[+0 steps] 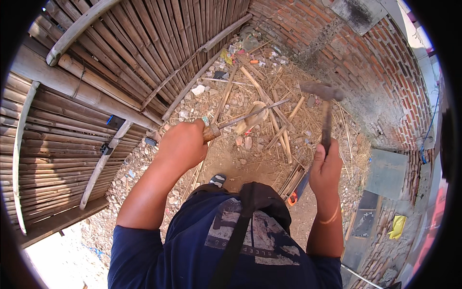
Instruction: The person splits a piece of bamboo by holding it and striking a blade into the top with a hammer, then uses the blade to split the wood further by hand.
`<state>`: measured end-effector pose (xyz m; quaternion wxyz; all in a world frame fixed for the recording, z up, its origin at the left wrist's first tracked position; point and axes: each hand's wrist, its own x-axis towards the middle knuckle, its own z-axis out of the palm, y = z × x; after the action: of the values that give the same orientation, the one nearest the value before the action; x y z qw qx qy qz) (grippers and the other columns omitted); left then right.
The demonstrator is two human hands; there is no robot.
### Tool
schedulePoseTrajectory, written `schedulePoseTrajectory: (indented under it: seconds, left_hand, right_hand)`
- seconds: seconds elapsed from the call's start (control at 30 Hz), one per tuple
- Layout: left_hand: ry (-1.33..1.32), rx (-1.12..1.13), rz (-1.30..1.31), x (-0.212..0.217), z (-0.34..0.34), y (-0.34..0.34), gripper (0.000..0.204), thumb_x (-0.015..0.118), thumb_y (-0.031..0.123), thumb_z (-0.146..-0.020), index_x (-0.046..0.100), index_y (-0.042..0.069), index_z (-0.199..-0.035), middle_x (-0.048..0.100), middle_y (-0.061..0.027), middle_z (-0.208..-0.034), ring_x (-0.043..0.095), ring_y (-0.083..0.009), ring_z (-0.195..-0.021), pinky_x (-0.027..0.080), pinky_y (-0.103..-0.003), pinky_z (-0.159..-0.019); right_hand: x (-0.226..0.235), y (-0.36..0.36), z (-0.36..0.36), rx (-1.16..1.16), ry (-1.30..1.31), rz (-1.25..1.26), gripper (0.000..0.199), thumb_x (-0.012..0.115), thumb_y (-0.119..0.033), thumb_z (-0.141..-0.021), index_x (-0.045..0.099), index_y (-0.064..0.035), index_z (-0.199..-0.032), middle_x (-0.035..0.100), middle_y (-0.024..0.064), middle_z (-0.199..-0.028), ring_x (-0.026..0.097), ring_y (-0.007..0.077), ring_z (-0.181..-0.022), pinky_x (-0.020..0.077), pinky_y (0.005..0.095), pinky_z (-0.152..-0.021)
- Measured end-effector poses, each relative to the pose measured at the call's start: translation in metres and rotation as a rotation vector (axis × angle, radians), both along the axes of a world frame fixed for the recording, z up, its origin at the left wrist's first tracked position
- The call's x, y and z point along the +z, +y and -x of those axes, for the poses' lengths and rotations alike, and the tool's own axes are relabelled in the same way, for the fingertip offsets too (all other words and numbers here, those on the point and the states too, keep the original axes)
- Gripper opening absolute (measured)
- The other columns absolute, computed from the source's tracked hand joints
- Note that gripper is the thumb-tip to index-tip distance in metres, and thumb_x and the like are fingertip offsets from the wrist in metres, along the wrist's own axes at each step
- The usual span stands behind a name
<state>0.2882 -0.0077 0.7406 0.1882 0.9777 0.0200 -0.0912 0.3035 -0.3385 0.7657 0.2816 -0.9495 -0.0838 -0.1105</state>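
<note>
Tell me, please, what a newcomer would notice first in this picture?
The two raised tools: the right hand grips a hammer near the brick wall, and the left hand holds a long blade. On the left stands a bamboo fence, above scattered bamboo scraps.

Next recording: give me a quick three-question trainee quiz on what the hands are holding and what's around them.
1. True or false: the right hand grips a hammer raised head-up.
2. What does the left hand hold? A) a wooden-handled blade B) a paint brush C) a rope
3. Fill in: the panel on the person's left is made of ____ slats.

Key: 1 true; 2 A; 3 bamboo. A brick wall stands to the right, with bamboo offcuts on the ground.
</note>
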Motion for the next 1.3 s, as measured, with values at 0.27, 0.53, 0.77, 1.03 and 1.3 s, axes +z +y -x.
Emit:
schedulePoseTrajectory:
  seconds: [0.27,0.53,0.77,1.03,1.3]
  left_hand:
    - [0.079,0.026,-0.013,-0.005,-0.004,0.008,0.024,0.068,0.011,-0.081,0.066,-0.003,-0.099,0.072,-0.0265,-0.089,0.071,-0.0432,-0.089,0.057,-0.051,-0.084]
    - [0.122,0.030,-0.031,-0.006,-0.010,0.011,0.024,0.068,0.011,-0.081,0.066,-0.003,-0.101,0.072,-0.0257,-0.093,0.072,-0.0425,-0.090,0.057,-0.051,-0.084]
    - [0.113,0.019,-0.003,-0.016,-0.014,0.011,0.026,0.069,0.012,-0.082,0.066,-0.004,-0.102,0.073,-0.0259,-0.095,0.072,-0.0426,-0.091,0.057,-0.051,-0.085]
    - [0.162,0.052,-0.002,-0.024,-0.015,0.015,0.026,0.068,0.010,-0.083,0.067,-0.004,-0.105,0.073,-0.0260,-0.096,0.072,-0.0430,-0.092,0.058,-0.050,-0.084]
    - [0.172,0.039,0.017,-0.034,-0.023,0.013,0.026,0.068,0.010,-0.083,0.067,-0.004,-0.105,0.073,-0.0256,-0.096,0.072,-0.0432,-0.093,0.058,-0.050,-0.085]
  right_hand:
    - [0.034,0.005,-0.005,-0.006,0.014,-0.119,0.032,0.056,-0.030,-0.106,0.057,0.0005,-0.116,0.061,0.0225,-0.071,0.063,0.0442,-0.066,0.0480,0.0442,-0.060]
    - [0.005,0.012,-0.017,0.056,0.305,0.177,0.030,0.055,-0.030,-0.106,0.054,-0.0007,-0.103,0.062,0.0276,-0.074,0.063,0.0498,-0.072,0.0473,0.0508,-0.062]
    - [-0.009,0.012,-0.015,-0.017,0.002,-0.004,0.030,0.055,-0.028,-0.106,0.054,0.0009,-0.114,0.063,0.0251,-0.077,0.064,0.0454,-0.071,0.0479,0.0462,-0.061]
    - [0.017,0.021,-0.026,-0.019,0.063,-0.008,0.033,0.055,-0.031,-0.106,0.055,0.0005,-0.115,0.065,0.0246,-0.077,0.067,0.0465,-0.073,0.0487,0.0487,-0.062]
    - [-0.043,0.015,-0.029,0.045,0.199,0.195,0.029,0.056,-0.029,-0.105,0.055,-0.0001,-0.110,0.064,0.0257,-0.077,0.065,0.0473,-0.072,0.0476,0.0514,-0.061]
